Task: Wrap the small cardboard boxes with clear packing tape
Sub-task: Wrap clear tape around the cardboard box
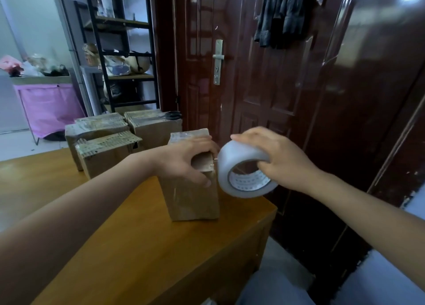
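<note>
Two hands share the job: my left hand clamps over the top of the upright box near the table's right edge, fingers curled round it, so it should not tip or turn as tape pulls. My right hand grips the tape roll just beside the box's top corner, thumb hooked in the core, I think to let it unwind. Behind wait more boxes, seemingly taped, with scissors on one.

Left of the dark door: a black shelf rack, then a pink hamper; a garment hangs on it
</note>
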`<state>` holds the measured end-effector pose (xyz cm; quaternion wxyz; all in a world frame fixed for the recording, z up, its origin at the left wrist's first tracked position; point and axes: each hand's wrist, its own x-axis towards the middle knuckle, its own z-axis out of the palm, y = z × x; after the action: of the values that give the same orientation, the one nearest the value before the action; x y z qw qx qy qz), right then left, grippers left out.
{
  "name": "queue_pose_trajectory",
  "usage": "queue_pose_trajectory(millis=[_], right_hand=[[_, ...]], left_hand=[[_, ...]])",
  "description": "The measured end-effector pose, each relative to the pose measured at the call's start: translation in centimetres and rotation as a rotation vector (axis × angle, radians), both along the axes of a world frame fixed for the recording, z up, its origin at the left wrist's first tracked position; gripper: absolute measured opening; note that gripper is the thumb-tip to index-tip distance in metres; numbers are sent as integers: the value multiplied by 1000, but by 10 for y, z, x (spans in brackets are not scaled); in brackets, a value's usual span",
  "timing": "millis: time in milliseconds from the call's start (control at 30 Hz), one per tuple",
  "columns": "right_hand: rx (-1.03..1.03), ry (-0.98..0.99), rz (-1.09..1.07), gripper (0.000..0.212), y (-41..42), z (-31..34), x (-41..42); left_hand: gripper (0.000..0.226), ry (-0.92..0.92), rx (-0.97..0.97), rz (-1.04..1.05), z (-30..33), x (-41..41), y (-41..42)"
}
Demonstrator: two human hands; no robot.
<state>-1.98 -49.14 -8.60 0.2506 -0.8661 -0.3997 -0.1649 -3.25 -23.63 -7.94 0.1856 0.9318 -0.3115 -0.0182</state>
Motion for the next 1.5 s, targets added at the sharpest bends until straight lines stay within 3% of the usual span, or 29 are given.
queue_pose_trajectory(millis=[167, 267, 400, 533, 667, 1000, 1067, 1167, 1200, 1400, 1500], right_hand=[[193, -168, 38, 67, 0, 56, -8], [197, -146, 94, 59, 13, 50, -10], [275, 41, 272, 58, 45, 35, -10], [405, 106, 336, 70, 78, 3, -20], [583, 91, 290, 67, 81, -15, -23], [20, 164, 292, 78, -2, 51, 2], [-180, 215, 237, 83, -27, 55, 4], [-635, 281, 106, 100, -57, 30, 7], [-687, 287, 65, 105, -65, 18, 7], [-605, 206, 21, 109, -73, 0, 6], [-646, 176, 11, 104, -71, -3, 4]], left_hand=[[70, -36, -618, -67, -29, -18, -21], [66, -139, -828, -9, -67, -24, -24], [64, -333, -803, 112, -92, -30, 3], [57, -248, -799, 158, -103, -37, 27], [51, -276, -737, 145, -106, -37, 29], [66, -295, -671, 111, -104, -30, 33], [71, -311, -657, 119, -105, -30, 33], [74, -318, -650, 124, -106, -29, 33], [74, -317, -651, 128, -106, -28, 33], [72, -331, -621, 119, -106, -27, 33], [68, -380, -490, 124, -99, -28, 36]])
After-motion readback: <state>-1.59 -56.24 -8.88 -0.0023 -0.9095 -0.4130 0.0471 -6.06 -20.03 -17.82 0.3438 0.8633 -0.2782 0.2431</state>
